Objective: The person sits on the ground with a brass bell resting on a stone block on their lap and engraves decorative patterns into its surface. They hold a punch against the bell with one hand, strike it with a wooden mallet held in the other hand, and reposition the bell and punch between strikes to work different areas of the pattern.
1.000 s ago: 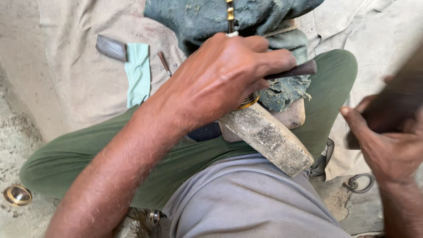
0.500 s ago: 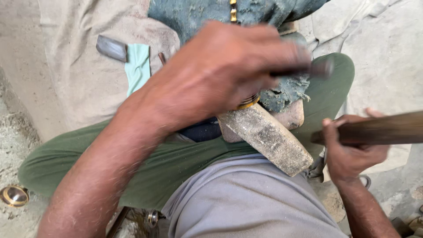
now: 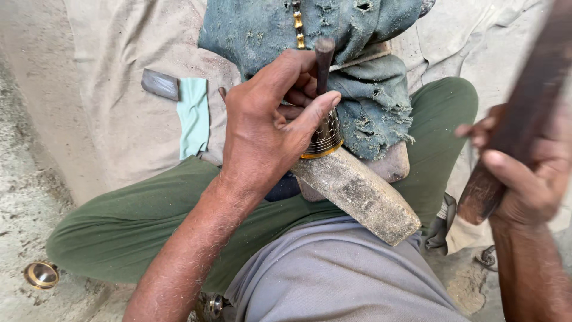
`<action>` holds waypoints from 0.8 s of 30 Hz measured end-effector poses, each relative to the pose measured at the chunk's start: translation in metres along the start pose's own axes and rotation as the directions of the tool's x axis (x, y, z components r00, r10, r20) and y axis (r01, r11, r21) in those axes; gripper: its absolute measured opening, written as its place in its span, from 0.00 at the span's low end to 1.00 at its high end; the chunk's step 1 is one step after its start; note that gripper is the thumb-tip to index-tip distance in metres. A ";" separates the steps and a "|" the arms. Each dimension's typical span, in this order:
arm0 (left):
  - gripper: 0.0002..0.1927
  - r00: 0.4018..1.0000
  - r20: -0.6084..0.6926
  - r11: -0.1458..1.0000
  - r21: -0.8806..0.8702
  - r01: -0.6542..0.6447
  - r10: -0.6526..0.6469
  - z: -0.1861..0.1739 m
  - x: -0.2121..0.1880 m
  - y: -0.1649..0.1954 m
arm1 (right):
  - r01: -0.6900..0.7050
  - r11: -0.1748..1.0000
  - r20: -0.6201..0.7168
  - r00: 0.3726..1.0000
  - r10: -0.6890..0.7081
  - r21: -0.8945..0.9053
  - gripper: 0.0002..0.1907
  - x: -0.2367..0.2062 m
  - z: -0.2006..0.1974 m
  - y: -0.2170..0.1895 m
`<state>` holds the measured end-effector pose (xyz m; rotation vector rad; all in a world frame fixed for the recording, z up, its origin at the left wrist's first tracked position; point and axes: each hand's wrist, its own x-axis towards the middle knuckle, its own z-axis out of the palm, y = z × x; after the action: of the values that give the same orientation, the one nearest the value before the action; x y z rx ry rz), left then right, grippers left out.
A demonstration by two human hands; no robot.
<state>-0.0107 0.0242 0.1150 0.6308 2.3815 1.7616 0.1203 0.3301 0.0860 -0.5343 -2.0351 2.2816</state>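
I see my left hand (image 3: 268,128) pinching a dark metal punch (image 3: 323,62) upright on the ribbed brass ring (image 3: 325,140); my right hand (image 3: 524,182) grips a blurred, raised wooden mallet (image 3: 524,113), probably mid-strike; work unfinished.

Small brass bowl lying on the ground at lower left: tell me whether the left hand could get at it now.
Probably not: the left hand grips a dark metal punch, and the small brass bowl lies beyond the green-trousered leg.
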 end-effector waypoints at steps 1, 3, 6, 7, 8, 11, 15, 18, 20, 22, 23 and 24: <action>0.18 1.000 0.010 1.000 0.029 0.000 0.000 0.000 0.003 0.002 | 0.027 0.998 0.038 0.999 -0.029 0.051 0.30 0.003 0.001 -0.007; 0.19 1.000 0.031 0.996 0.086 -0.001 -0.002 0.001 0.008 0.005 | 0.076 0.985 0.106 0.990 -0.093 0.156 0.31 0.010 0.001 -0.016; 0.22 0.998 0.061 0.988 0.151 -0.027 0.018 0.005 0.014 0.007 | 0.108 0.992 0.175 0.980 -0.094 -0.072 0.34 0.021 -0.007 -0.017; 0.22 0.998 0.065 0.986 0.163 -0.028 0.018 0.006 0.016 0.008 | 0.112 0.971 0.191 0.979 -0.072 -0.212 0.35 0.026 -0.012 -0.015; 0.22 0.998 0.063 0.984 0.176 -0.024 0.013 0.007 0.016 0.008 | 0.113 0.903 0.145 0.988 -0.057 -0.415 0.34 0.031 -0.019 -0.014; 0.23 0.998 0.064 0.976 0.217 -0.024 0.010 0.009 0.016 0.010 | 0.077 0.582 0.109 0.994 0.019 -0.810 0.23 0.053 -0.040 -0.007; 0.24 0.996 0.086 0.961 0.275 -0.027 0.003 0.012 0.017 0.012 | 0.203 0.545 0.299 0.949 0.094 -0.814 0.08 0.085 -0.059 0.005; 0.23 0.996 0.082 0.947 0.320 0.001 -0.029 0.014 0.018 0.015 | 0.242 0.565 0.334 0.940 0.063 -0.789 0.08 0.094 -0.058 0.015; 0.23 0.996 0.077 0.954 0.299 0.024 -0.050 0.014 0.018 0.016 | 0.237 0.561 0.321 0.946 0.053 -0.793 0.09 0.095 -0.056 0.015; 0.23 0.995 0.075 0.959 0.282 0.034 -0.058 0.014 0.018 0.016 | 0.238 0.567 0.311 0.950 0.035 -0.789 0.09 0.097 -0.053 0.015; 0.23 0.995 0.076 0.960 0.276 0.035 -0.058 0.014 0.018 0.016 | 0.243 0.573 0.314 0.949 0.027 -0.783 0.09 0.098 -0.051 0.015; 0.22 0.995 0.078 0.962 0.269 0.036 -0.059 0.014 0.018 0.016 | 0.250 0.574 0.322 0.946 0.025 -0.780 0.09 0.100 -0.049 0.016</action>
<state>-0.0176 0.0478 0.1283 0.6581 2.5735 1.3753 0.0432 0.4004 0.0439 -0.0215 -3.1297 1.2460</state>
